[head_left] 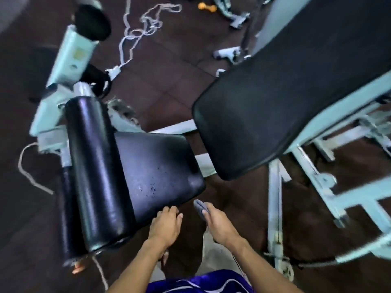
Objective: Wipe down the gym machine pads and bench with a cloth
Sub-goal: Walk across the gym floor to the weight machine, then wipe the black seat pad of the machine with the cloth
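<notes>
A black seat pad [156, 168] lies in the middle, with a glossy black roller pad [97, 170] along its left side. A large black backrest pad [285, 94] slants up to the right. My left hand [166, 226] hovers at the seat pad's near edge, fingers relaxed and holding nothing. To its right, my right hand [220, 225] holds a small grey cloth [200, 208] bunched at its fingertips, just off the seat pad's near right corner. The cloth is not touching any pad.
The machine's pale green frame [313, 172] runs under the backrest and to the right. Another frame arm with a round black pad [93, 22] stands at the upper left. White cord [146, 22] lies on the dark brown floor; an orange dumbbell [204, 5] lies far back.
</notes>
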Motion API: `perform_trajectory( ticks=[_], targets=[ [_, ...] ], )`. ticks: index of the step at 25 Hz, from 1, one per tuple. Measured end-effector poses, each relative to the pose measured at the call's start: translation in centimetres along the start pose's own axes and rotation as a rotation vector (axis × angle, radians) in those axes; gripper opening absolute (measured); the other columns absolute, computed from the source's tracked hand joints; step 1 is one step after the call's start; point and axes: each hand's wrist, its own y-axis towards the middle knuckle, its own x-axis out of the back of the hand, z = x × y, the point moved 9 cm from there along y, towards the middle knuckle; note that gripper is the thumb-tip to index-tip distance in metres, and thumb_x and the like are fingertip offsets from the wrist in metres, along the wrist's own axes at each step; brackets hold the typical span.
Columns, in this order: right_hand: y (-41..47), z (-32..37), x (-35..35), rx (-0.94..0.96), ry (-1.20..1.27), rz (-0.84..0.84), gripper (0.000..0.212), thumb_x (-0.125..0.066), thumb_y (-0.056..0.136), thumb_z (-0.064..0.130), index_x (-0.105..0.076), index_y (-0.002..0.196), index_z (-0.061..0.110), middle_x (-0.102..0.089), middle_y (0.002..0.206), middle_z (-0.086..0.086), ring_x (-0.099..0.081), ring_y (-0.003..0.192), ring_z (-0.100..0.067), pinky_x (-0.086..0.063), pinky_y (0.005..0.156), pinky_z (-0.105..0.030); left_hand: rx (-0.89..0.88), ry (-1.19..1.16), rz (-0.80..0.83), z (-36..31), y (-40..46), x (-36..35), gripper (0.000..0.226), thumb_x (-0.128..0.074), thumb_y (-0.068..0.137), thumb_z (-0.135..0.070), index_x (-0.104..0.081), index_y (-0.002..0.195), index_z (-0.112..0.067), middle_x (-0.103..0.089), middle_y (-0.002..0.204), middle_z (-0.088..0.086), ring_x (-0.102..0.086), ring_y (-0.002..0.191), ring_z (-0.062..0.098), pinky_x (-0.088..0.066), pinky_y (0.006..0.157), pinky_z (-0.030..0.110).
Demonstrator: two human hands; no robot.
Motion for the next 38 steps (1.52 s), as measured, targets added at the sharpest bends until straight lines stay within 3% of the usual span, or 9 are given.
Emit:
perform_trajectory(
  ticks=[10, 13, 18, 22, 24, 29, 32, 35, 38],
  targets=[
    [13.4, -0.5, -0.7, 0.237, 0.018, 0.236, 0.039, -0.03, 0.103, 0.038, -0.044, 0.139, 0.033, -0.059, 0.139, 0.005, -0.056, 0.128, -0.013, -0.046, 0.108, -0.038, 0.269, -0.085, -0.291, 0.9, 6.8, -0.1, 0.047, -0.03, 0.098, -0.045, -0.059, 0.123, -0.019, -0.061, 0.121, 0.003, -0.059, 0.108, 0.027, -0.049, 0.092, 0.043],
    [17.7, 0.6, -1.2, 0.308, 0.127, 0.145, 0.04, -0.033, 0.107, 0.023, -0.045, 0.145, 0.024, -0.05, 0.146, 0.015, -0.045, 0.135, -0.001, -0.036, 0.114, -0.023, 0.267, -0.08, -0.404, 3.4, 10.1, -0.3, 0.047, -0.029, 0.095, -0.044, -0.061, 0.118, -0.018, -0.062, 0.12, 0.002, -0.061, 0.107, 0.027, -0.051, 0.09, 0.044],
    [23.9, 1.1, -4.0, 0.31, 0.201, -0.065, 0.049, -0.03, 0.107, 0.031, -0.029, 0.154, 0.021, -0.029, 0.162, 0.005, -0.019, 0.151, -0.008, -0.014, 0.119, -0.011, 0.222, -0.088, -0.606, 7.0, 14.2, 0.7, 0.039, -0.038, 0.099, -0.039, -0.059, 0.123, -0.018, -0.056, 0.132, 0.002, -0.053, 0.124, 0.025, -0.042, 0.106, 0.045],
    [26.0, 2.5, -8.6, 0.354, 0.121, -0.15, 0.056, -0.028, 0.107, 0.031, -0.01, 0.157, 0.013, -0.003, 0.166, -0.002, 0.002, 0.154, -0.017, -0.006, 0.127, -0.038, 0.307, 0.023, -0.683, 10.5, 16.1, 1.4, 0.042, -0.038, 0.1, -0.041, -0.053, 0.134, -0.02, -0.043, 0.152, 0.004, -0.031, 0.147, 0.021, -0.01, 0.121, 0.047],
    [25.8, 2.7, -10.4, 0.389, -0.054, -0.245, 0.059, -0.024, 0.107, 0.035, 0.0, 0.157, 0.015, 0.004, 0.166, -0.003, 0.007, 0.154, -0.02, -0.001, 0.126, -0.038, 0.37, -0.007, -0.7, 12.5, 16.0, 1.2, 0.049, -0.037, 0.1, -0.044, -0.047, 0.142, -0.021, -0.031, 0.16, 0.003, -0.019, 0.152, 0.019, -0.001, 0.123, 0.046],
    [22.2, -2.5, -11.8, 0.437, -0.293, -0.243, 0.06, -0.024, 0.105, 0.038, -0.005, 0.159, 0.02, -0.003, 0.167, -0.003, -0.003, 0.155, -0.022, -0.01, 0.124, -0.041, 0.361, 0.165, -0.615, 12.6, 16.7, -0.3, 0.06, -0.03, 0.098, -0.054, -0.034, 0.151, -0.027, -0.01, 0.167, 0.005, -0.007, 0.155, 0.02, -0.003, 0.125, 0.045],
    [27.6, -5.3, -7.3, 0.228, -0.24, -0.332, 0.06, -0.018, 0.104, 0.04, -0.007, 0.158, 0.016, -0.004, 0.167, -0.007, -0.004, 0.155, -0.025, -0.015, 0.124, -0.046, 0.4, 0.2, -0.625, 12.8, 16.9, -0.5, 0.062, -0.026, 0.098, -0.057, -0.032, 0.152, -0.028, -0.01, 0.167, 0.005, -0.007, 0.155, 0.02, -0.004, 0.125, 0.045],
    [36.0, 0.8, -4.6, 0.144, -0.145, -0.39, 0.063, -0.015, 0.103, 0.042, -0.012, 0.157, 0.01, -0.008, 0.166, -0.012, -0.007, 0.154, -0.03, -0.011, 0.125, -0.044, 0.403, 0.235, -0.645, 12.6, 16.8, -0.6, 0.062, -0.026, 0.098, -0.058, -0.032, 0.152, -0.028, -0.011, 0.167, 0.006, -0.009, 0.155, 0.021, -0.007, 0.125, 0.046],
    [34.5, 8.0, -7.6, 0.391, -0.187, -0.397, 0.057, -0.024, 0.105, 0.036, -0.018, 0.157, 0.012, -0.012, 0.166, -0.011, -0.01, 0.154, -0.033, -0.016, 0.124, -0.043, 0.403, 0.236, -0.68, 12.5, 16.9, -0.4, 0.059, -0.029, 0.099, -0.054, -0.034, 0.151, -0.028, -0.013, 0.166, 0.006, -0.011, 0.154, 0.022, -0.008, 0.125, 0.047]
  ],
)
